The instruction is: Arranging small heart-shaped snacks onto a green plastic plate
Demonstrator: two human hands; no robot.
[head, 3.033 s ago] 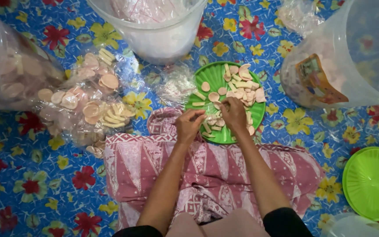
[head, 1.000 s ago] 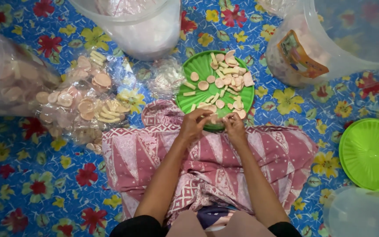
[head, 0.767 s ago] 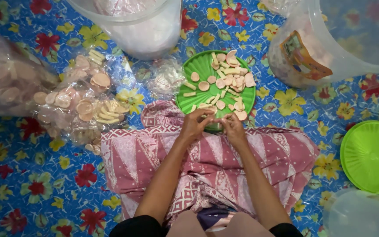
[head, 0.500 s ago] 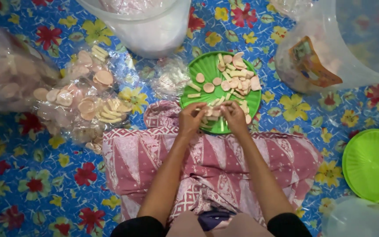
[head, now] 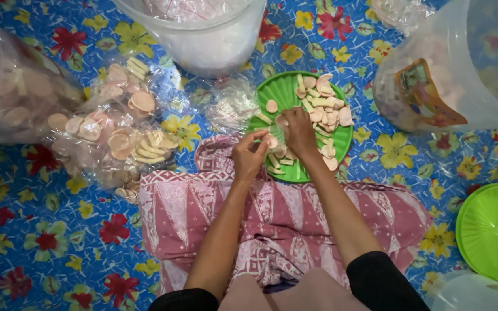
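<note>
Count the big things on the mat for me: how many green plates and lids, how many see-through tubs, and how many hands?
Green plate with crackers: 1
Green lid: 1
See-through tubs: 3
Hands, left hand and right hand: 2
Total: 7

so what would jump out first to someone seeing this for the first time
Most likely the green plate at top centre, heaped with pale cracker pieces, with the left hand and right hand picking among them at its near edge. Next comes the bright blue floral mat under everything. To the left lie clear bags of round crackers, and a light green lid sits at the right edge.
</note>
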